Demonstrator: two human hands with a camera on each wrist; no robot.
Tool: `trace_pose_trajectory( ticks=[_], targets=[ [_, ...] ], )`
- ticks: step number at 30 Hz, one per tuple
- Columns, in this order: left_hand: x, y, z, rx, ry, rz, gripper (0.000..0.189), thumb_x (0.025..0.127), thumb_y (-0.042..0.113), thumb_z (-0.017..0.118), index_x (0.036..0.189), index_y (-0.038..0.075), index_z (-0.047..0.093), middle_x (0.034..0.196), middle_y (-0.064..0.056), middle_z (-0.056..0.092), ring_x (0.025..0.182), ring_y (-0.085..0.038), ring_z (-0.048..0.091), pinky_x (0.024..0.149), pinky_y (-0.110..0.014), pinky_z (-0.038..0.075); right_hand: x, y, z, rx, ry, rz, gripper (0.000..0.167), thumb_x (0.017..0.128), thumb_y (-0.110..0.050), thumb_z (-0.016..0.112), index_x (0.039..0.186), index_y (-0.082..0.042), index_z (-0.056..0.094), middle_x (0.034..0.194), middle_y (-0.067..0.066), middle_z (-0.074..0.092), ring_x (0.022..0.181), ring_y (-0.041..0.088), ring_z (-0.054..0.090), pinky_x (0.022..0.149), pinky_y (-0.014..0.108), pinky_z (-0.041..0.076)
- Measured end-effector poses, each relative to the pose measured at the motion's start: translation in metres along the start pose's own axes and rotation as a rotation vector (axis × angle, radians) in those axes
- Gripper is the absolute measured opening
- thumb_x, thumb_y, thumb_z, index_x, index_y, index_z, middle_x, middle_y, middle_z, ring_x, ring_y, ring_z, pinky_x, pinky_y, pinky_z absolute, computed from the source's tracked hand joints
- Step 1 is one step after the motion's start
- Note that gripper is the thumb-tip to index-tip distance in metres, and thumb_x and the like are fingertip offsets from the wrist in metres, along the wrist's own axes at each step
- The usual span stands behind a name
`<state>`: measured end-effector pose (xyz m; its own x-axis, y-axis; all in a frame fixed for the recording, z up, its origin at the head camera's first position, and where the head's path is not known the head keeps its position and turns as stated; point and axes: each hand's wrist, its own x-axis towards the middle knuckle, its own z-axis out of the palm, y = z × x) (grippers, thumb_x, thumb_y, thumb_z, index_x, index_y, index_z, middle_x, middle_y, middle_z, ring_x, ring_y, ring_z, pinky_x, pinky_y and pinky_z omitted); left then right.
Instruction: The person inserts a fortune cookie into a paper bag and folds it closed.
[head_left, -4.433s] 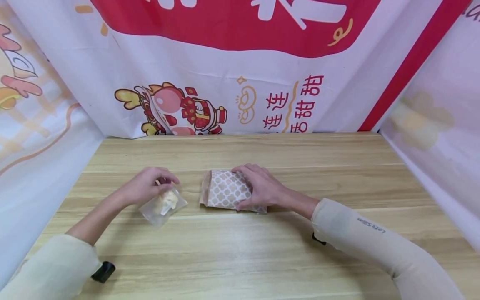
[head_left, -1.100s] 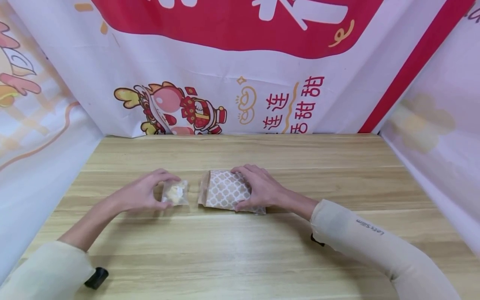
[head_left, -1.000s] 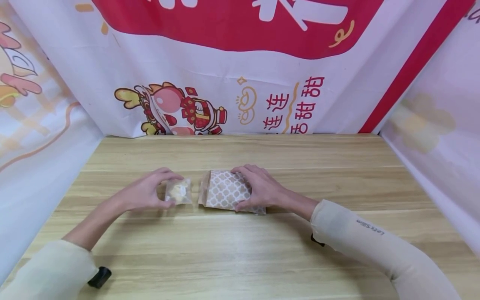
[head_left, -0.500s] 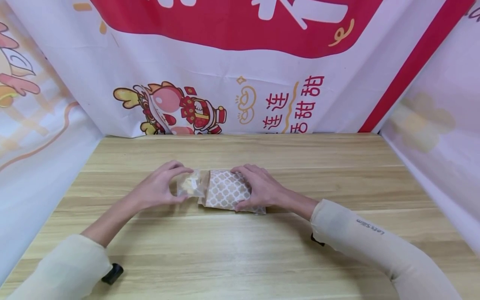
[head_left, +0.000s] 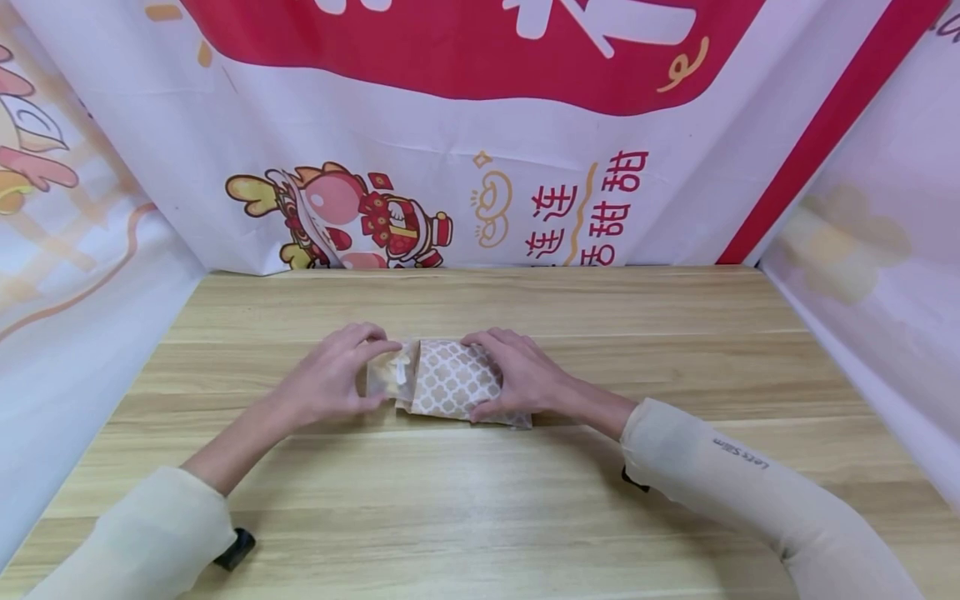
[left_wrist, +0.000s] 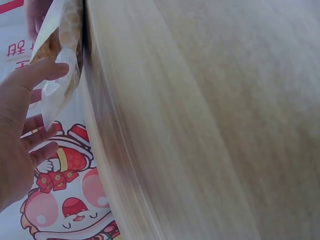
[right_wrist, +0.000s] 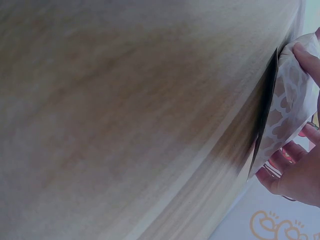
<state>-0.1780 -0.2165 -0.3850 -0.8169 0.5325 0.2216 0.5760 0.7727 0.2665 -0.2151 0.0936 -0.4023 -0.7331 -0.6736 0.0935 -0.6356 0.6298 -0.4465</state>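
Note:
My left hand [head_left: 330,379] pinches a small clear plastic packet [head_left: 392,373] with pale yellow contents, thumb on the near edge and fingers on the far edge. The packet's right end overlaps the open left end of a flat brown paper bag [head_left: 450,379] with a white lattice print. Across the bag's right half my right hand [head_left: 528,377] grips it, thumb at the near side, fingers at the far side. In the left wrist view the packet [left_wrist: 62,92] is at the bag's mouth [left_wrist: 50,47]. The right wrist view shows the bag [right_wrist: 287,102] slightly bulged between thumb and fingers.
Both hands work over a wood-grain table [head_left: 480,508]. Behind it hangs a white and red printed cloth [head_left: 420,133], with more cloth at the left and right sides. Black straps or devices [head_left: 236,548] show under the sleeves.
My left hand has carried the packet rightward from the table's left side up to the bag's mouth, where it now overlaps the bag. The right hand and the bag have stayed nearly still.

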Motion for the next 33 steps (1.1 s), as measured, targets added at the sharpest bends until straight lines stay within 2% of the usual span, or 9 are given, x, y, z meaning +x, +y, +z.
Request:
trace_pose_trajectory(
  ticks=[8,18,25,33],
  targets=[
    [-0.001,0.003,0.001,0.009,-0.033,0.03,0.07,0.072,0.026,0.092,0.134,0.006,0.067,0.132,-0.019,0.063,0.123,-0.039,0.058,0.106,-0.062,0.048,0.0,0.0,0.0,0.005,-0.006,0.012,0.103,0.065,-0.05,0.097,0.149,-0.017,0.049,0.141,0.007,0.057,0.129,0.025,0.054,0.114,0.049,0.042],
    [0.009,0.005,0.003,-0.03,-0.097,0.03,0.069,0.074,0.028,0.089,0.136,0.005,0.067,0.134,-0.021,0.062,0.125,-0.04,0.058,0.107,-0.059,0.05,0.0,-0.001,0.0,-0.001,-0.004,0.008,0.103,0.065,-0.05,0.097,0.149,-0.017,0.049,0.139,0.007,0.058,0.127,0.025,0.055,0.113,0.049,0.042],
    [0.015,0.006,0.005,-0.075,-0.097,0.033,0.069,0.075,0.027,0.088,0.136,0.004,0.066,0.135,-0.02,0.062,0.126,-0.038,0.058,0.107,-0.058,0.05,0.0,0.0,0.0,-0.003,-0.009,0.007,0.103,0.065,-0.05,0.097,0.15,-0.017,0.048,0.139,0.007,0.058,0.128,0.025,0.054,0.114,0.049,0.042],
    [0.022,0.008,0.009,-0.116,-0.101,0.061,0.068,0.075,0.024,0.089,0.133,-0.003,0.065,0.137,-0.021,0.06,0.129,-0.038,0.057,0.108,-0.056,0.05,0.0,0.0,-0.002,0.008,-0.006,-0.004,0.103,0.065,-0.049,0.097,0.15,-0.017,0.048,0.14,0.007,0.058,0.128,0.025,0.055,0.113,0.05,0.042]
  ],
)
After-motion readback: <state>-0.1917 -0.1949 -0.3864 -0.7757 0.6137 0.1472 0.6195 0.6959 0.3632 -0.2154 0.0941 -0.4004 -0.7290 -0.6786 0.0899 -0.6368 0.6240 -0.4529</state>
